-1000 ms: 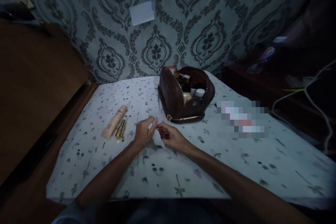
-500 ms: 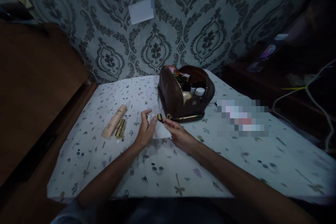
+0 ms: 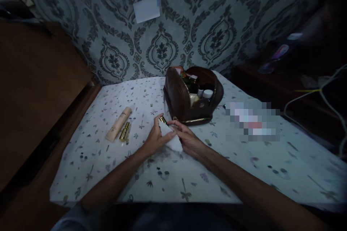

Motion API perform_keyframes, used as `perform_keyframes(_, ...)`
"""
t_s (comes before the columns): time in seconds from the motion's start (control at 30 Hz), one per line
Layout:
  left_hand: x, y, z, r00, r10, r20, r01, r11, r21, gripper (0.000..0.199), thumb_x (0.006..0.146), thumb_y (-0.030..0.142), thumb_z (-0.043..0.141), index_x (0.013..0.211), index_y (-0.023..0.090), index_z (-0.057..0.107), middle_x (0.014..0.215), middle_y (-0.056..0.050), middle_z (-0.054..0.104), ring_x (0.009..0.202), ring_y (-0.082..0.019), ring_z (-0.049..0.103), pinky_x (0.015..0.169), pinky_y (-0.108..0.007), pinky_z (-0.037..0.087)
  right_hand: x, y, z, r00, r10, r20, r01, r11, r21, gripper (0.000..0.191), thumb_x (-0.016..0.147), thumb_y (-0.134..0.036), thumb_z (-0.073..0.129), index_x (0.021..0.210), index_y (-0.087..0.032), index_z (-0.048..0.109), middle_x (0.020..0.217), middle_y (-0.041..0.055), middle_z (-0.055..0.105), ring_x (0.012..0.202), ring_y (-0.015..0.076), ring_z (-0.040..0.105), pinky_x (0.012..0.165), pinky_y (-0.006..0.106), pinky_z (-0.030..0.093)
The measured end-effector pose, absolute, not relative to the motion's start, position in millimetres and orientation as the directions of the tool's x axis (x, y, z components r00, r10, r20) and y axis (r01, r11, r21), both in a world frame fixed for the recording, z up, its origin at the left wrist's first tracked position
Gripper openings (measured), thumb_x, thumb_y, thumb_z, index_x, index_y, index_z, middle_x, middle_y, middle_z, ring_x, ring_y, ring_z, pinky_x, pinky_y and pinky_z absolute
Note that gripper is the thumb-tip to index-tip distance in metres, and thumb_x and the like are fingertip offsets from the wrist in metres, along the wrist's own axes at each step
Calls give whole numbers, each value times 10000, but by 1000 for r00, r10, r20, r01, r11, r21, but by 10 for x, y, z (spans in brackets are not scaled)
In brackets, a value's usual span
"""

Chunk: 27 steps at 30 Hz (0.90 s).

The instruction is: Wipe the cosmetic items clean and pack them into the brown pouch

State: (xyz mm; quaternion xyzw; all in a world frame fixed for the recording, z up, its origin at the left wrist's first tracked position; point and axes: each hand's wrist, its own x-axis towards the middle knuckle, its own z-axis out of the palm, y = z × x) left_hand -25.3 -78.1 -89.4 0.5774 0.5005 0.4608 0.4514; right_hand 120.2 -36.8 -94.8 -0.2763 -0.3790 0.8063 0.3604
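A white tissue or cloth (image 3: 175, 144) is wrapped partly around a small item with a gold, shiny end (image 3: 163, 119); the rest of that item is covered. My left hand (image 3: 155, 140) is closed around them, fingers behind and thumb across the front of the white material. From the other side my right hand (image 3: 189, 140) pinches the white material near the item. To the left lie a beige squeeze tube (image 3: 118, 124) and a small gold bottle (image 3: 124, 132), side by side on the patterned white cloth (image 3: 108, 180).
An open brown cosmetic bag (image 3: 177, 97) stands just behind my hands, holding a white-lidded jar (image 3: 208, 94) and other items. At right lies a pixel-blurred object. A plastic bottle (image 3: 280, 52) and a pale cable (image 3: 330, 104) are beyond; a wooden panel (image 3: 35, 90) stands left.
The gold-ended item has tilted and sunk deeper into the white material. My left thumb has moved right across the front, and both hands are closer together.
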Motion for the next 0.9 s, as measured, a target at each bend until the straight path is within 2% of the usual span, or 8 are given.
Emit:
perform_keyframes(0.07, -247, -784, -890, 48, 994, 97, 173, -104, 979, 721, 817, 464, 669, 1363, 209, 272, 852, 18, 518, 738, -135, 518, 678, -262, 450, 1205, -367, -945, -600, 777, -191, -354, -471, -808, 381, 609, -402, 858, 815, -197, 612, 654, -48, 637, 520, 86, 536, 498, 197, 396)
perform_keyframes(0.13, -241, -785, -878, 11, 991, 133, 204, -132, 970, 550, 823, 434, 661, 1238, 212, 376, 821, 33, 494, 702, -116, 487, 640, -234, 416, 1197, -370, -950, -608, 769, -197, -344, -479, -807, 388, 585, -408, 870, 745, -183, 598, 602, -59, 601, 480, 69, 489, 471, 188, 358)
perform_keyframes(0.27, -235, -775, -841, -53, 984, 168, 279, -147, 949, 329, 811, 409, 657, 976, 211, 451, 753, 52, 467, 668, -107, 457, 612, -218, 378, 1168, -388, -957, -610, 771, -184, -350, -470, -810, 338, 581, -375, 868, 723, -172, 638, 624, -36, 620, 522, 80, 508, 512, 203, 383)
perform_keyframes(0.43, -236, -753, -811, -117, 972, 204, 342, -153, 927, 302, 797, 429, 652, 817, 213, 442, 675, 65, 445, 613, -102, 420, 571, -217, 339, 1158, -393, -969, -639, 748, -179, -304, -459, -835, 276, 584, -352, 847, 729, -168, 700, 662, 1, 655, 571, 104, 528, 546, 221, 415)
perform_keyframes(0.57, -243, -755, -795, -152, 964, 218, 359, -152, 921, 308, 795, 416, 637, 738, 215, 410, 639, 70, 419, 593, -97, 398, 559, -214, 330, 1178, -391, -977, -638, 747, -188, -290, -460, -839, 261, 587, -383, 837, 695, -182, 709, 634, -7, 639, 553, 98, 506, 525, 213, 404)
perform_keyframes(0.7, -257, -762, -776, -185, 955, 231, 363, -152, 919, 324, 827, 425, 584, 683, 216, 381, 602, 74, 380, 571, -94, 376, 543, -216, 312, 1181, -418, -965, -718, 687, -115, -287, -443, -849, 231, 577, -309, 848, 678, -170, 693, 598, -30, 601, 553, 91, 494, 570, 224, 413)
perform_keyframes(0.8, -261, -762, -761, -202, 948, 248, 363, -162, 918, 346, 836, 432, 567, 654, 215, 368, 586, 74, 352, 564, -92, 359, 534, -216, 301, 1168, -430, -979, -735, 673, -78, -270, -396, -878, 272, 508, -229, 877, 677, -161, 675, 584, -50, 586, 556, 87, 485, 569, 217, 394)
perform_keyframes(0.9, -265, -762, -753, -203, 949, 243, 350, -161, 923, 361, 829, 438, 570, 629, 212, 370, 571, 74, 348, 554, -90, 355, 528, -214, 303, 1160, -428, -997, -738, 671, -73, -228, -349, -909, 307, 496, -249, 888, 662, -152, 648, 588, -47, 592, 546, 88, 481, 547, 216, 379)
